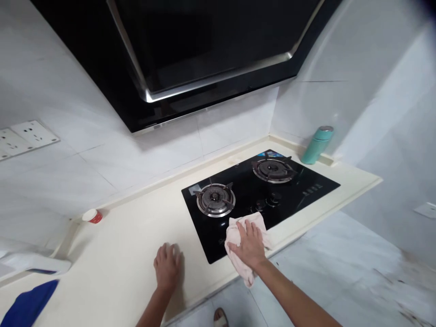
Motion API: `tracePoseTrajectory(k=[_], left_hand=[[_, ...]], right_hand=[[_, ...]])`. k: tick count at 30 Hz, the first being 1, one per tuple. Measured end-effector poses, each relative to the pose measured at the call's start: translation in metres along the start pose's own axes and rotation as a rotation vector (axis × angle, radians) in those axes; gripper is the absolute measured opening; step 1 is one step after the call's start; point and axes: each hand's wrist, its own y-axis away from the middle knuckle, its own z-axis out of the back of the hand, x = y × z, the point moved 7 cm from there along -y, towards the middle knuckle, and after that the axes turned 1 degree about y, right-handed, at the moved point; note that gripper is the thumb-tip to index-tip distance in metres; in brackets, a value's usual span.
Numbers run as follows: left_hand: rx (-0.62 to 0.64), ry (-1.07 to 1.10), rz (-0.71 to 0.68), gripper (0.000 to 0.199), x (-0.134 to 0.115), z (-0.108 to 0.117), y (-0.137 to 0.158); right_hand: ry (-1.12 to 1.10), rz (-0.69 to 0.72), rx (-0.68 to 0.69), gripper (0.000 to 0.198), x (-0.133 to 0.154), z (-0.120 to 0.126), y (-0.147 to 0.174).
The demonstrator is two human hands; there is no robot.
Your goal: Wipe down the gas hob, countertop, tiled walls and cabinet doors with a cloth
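Note:
A pale pink cloth [243, 234] lies over the front edge of the black glass gas hob [245, 195], with one corner hanging past the counter's edge. My right hand [251, 244] holds this cloth from above, pressing it against the hob with fingers spread over it. To the left of the hob, my left hand [166, 268] rests on the cream countertop [146, 227], fingers slightly bent and thumb apart, with nothing in it. Two control knobs [266, 202] sit just beyond the cloth. What lies under my right palm is hidden.
The hob has a left burner [215, 200] and a right burner [273, 170] with raised pan supports. A black range hood [211, 54] overhangs it. A teal flask [317, 146] stands at the back right. A paper cup [92, 216] and a blue cloth [30, 304] are at the left.

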Motion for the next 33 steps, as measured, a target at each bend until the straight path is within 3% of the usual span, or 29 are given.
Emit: tracePoseTrajectory(k=[5,8,10,13,16,19,23,28,33], left_hand=[[0.022,-0.075,-0.084,0.046,-0.008,-0.020,-0.004],[0.019,-0.133,-0.107,0.046,-0.008,-0.021,0.000],[0.002,-0.185,-0.130,0.045,-0.007,-0.021,0.002],[-0.031,-0.230,-0.169,0.043,-0.006,-0.023,0.003],[-0.059,-0.260,-0.195,0.041,-0.005,-0.027,0.004],[-0.099,-0.288,-0.218,0.041,-0.006,-0.028,0.006],[-0.153,-0.294,-0.225,0.040,-0.008,-0.026,0.008],[-0.176,-0.274,-0.212,0.039,-0.007,-0.030,0.011],[-0.173,-0.258,-0.175,0.038,-0.004,-0.036,0.014]], right_hand=[[0.073,0.020,-0.112,0.077,-0.006,0.008,-0.036],[0.059,-0.005,-0.147,0.072,0.004,0.006,-0.033],[0.032,0.071,-0.128,0.068,0.032,-0.007,-0.016],[-0.045,0.294,-0.025,0.066,0.094,-0.037,0.015],[-0.136,0.430,0.104,0.066,0.152,-0.059,0.018],[-0.178,0.462,0.195,0.061,0.192,-0.065,-0.017],[-0.180,0.439,0.187,0.060,0.228,-0.068,-0.086],[-0.167,0.276,0.136,0.063,0.255,-0.082,-0.164],[-0.175,0.134,0.116,0.066,0.271,-0.087,-0.222]])
